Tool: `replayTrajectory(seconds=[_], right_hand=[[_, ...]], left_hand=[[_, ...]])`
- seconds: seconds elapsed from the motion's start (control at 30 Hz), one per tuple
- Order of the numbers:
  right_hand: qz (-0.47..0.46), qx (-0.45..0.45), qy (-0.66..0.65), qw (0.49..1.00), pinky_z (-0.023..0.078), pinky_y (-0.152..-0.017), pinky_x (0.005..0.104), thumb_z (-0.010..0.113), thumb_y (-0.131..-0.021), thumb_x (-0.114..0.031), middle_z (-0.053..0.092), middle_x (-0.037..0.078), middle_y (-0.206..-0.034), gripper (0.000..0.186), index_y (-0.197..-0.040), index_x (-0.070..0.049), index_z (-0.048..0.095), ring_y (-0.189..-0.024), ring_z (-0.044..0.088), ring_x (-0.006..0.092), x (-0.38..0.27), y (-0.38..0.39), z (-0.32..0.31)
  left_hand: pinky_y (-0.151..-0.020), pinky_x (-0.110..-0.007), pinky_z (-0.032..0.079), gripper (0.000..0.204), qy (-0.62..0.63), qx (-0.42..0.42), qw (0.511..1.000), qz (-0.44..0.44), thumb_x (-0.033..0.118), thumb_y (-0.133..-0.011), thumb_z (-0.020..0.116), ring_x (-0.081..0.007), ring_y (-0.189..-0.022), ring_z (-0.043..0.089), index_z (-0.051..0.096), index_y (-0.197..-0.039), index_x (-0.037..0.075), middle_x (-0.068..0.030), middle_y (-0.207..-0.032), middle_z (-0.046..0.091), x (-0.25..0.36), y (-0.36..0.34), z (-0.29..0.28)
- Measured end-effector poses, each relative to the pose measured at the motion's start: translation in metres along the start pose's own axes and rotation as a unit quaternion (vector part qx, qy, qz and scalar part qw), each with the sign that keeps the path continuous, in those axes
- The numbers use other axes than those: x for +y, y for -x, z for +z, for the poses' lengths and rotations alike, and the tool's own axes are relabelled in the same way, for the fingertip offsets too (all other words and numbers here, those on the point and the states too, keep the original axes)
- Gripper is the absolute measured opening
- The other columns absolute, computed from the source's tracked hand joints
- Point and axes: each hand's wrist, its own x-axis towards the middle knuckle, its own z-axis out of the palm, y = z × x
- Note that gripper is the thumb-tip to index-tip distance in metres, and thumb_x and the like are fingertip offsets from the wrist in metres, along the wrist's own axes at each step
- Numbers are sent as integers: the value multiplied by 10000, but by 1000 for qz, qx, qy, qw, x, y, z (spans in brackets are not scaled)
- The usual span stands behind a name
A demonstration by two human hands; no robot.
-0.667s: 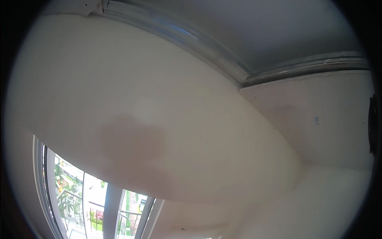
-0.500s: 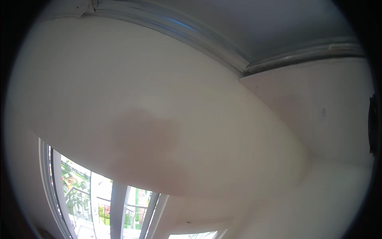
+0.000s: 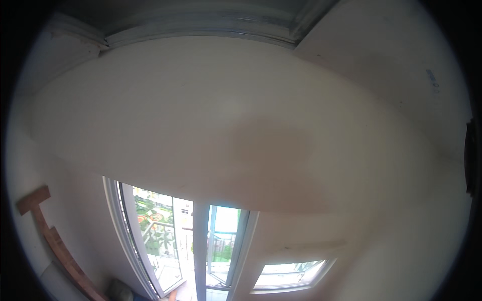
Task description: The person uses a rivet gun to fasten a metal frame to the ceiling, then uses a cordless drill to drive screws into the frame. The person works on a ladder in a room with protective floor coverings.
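Neither of my hands shows, and no forearm comes into the picture. A broad, smooth, pale surface (image 3: 201, 100) fills the middle of the view, bent by the lens. On it lies a soft, brownish shadow (image 3: 271, 145), right of centre. Along the upper edge runs a grey frame (image 3: 201, 37) with a dark pane (image 3: 201, 12) beyond it.
A tall window or balcony door (image 3: 201, 251) stands low in the picture, with greenery and a railing outside. Right of it is a smaller window (image 3: 288, 276). A T-shaped brown wooden piece (image 3: 63, 246) leans at lower left. Faint blue marks (image 3: 432, 82) dot the right-hand wall.
The view has swung and levelled: the door and the shadow sit further right, and the upper frame runs straighter. The wooden piece has come in at left; more of the small window shows.
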Motion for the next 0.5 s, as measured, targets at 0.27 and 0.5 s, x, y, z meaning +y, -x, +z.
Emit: replayTrajectory(seconds=[0.27, 0.5], right_hand=[[26, -114, -73, 990, 523, -683, 467, 732, -866, -348, 685, 198, -779, 396, -1020, 14, 692, -698, 646, 361, 71, 81, 169], [-32, -221, -53, 973, 507, -871, 517, 723, -868, -413, 688, 277, -1052, 468, -1142, -36, 694, -957, 676, 359, 127, 225, 324]], left_hand=[[-917, -412, 508, 572, -36, 135, 990, -23, 79, -869, 799, -231, -1211, 558, 516, -1366, 91, -116, -1261, 584, -119, 94, -68], [-913, -401, 510, 549, -55, 246, 967, -35, 80, -870, 799, -219, -1182, 583, 530, -1348, 81, -105, -1230, 606, -277, 242, -153]])
